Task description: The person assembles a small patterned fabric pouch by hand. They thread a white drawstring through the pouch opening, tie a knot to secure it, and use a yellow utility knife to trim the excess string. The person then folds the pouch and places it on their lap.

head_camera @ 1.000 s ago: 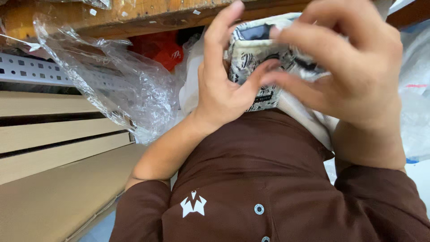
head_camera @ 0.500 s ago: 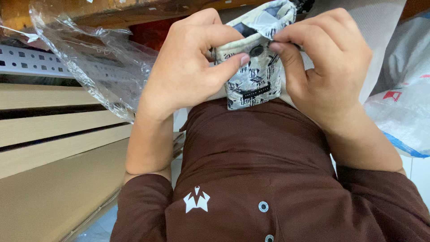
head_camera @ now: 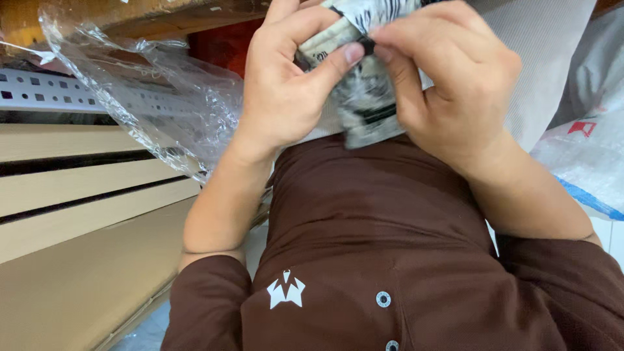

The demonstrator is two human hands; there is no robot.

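Both my hands hold a small piece of black-and-white patterned fabric (head_camera: 365,107) up in front of my chest. My left hand (head_camera: 286,84) pinches its left top edge between thumb and fingers. My right hand (head_camera: 448,84) pinches the top edge right beside it, fingertips almost touching the left thumb. The cloth is crumpled and partly hidden under my fingers. Below the hands is my brown shirt (head_camera: 377,240) with a white emblem and snap buttons.
Crumpled clear plastic wrap (head_camera: 156,110) hangs at the left, over a perforated metal shelf rail (head_camera: 58,91). Stacked beige cardboard boxes (head_camera: 78,221) fill the lower left. A white woven sack (head_camera: 585,162) with red and blue marks lies at the right.
My hands have drawn closer together and bunched the patterned fabric, which showed flatter and wider before. The view has shifted slightly, so the hands sit higher in frame.
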